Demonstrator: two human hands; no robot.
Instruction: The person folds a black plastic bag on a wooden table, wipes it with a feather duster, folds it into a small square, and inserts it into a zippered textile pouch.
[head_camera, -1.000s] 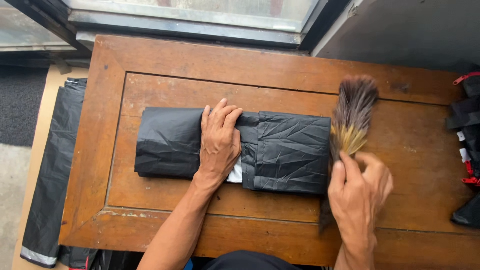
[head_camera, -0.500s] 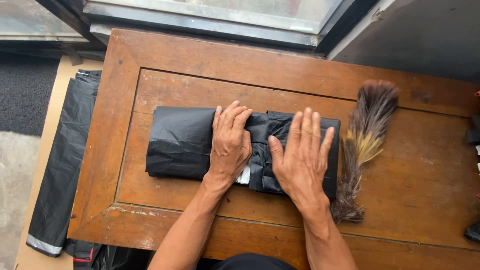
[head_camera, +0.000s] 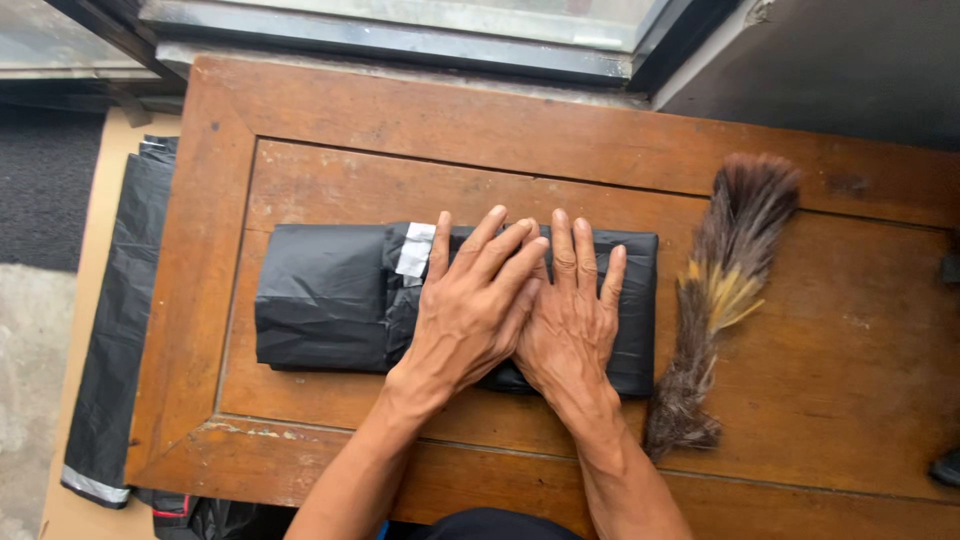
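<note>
A parcel wrapped in black plastic (head_camera: 320, 305) lies across the middle of a wooden table (head_camera: 300, 110). A strip of white tape (head_camera: 415, 252) crosses its top near the middle. My left hand (head_camera: 470, 305) presses flat on the parcel with the fingers stretched out, partly over my right hand. My right hand (head_camera: 572, 312) lies flat on the parcel's right half, fingers together and pointing away from me. Neither hand grips anything. A brown and yellow feather duster (head_camera: 720, 290) rests on the table just right of the parcel, apart from both hands.
A long black plastic bag (head_camera: 120, 320) lies on the floor along the table's left side. A window frame (head_camera: 400, 35) runs along the far edge. Dark objects (head_camera: 948, 468) poke in at the right edge.
My right hand let go of the feather duster, which now lies on the table, and moved left onto the parcel. My hands then came together, the left overlapping the right.
</note>
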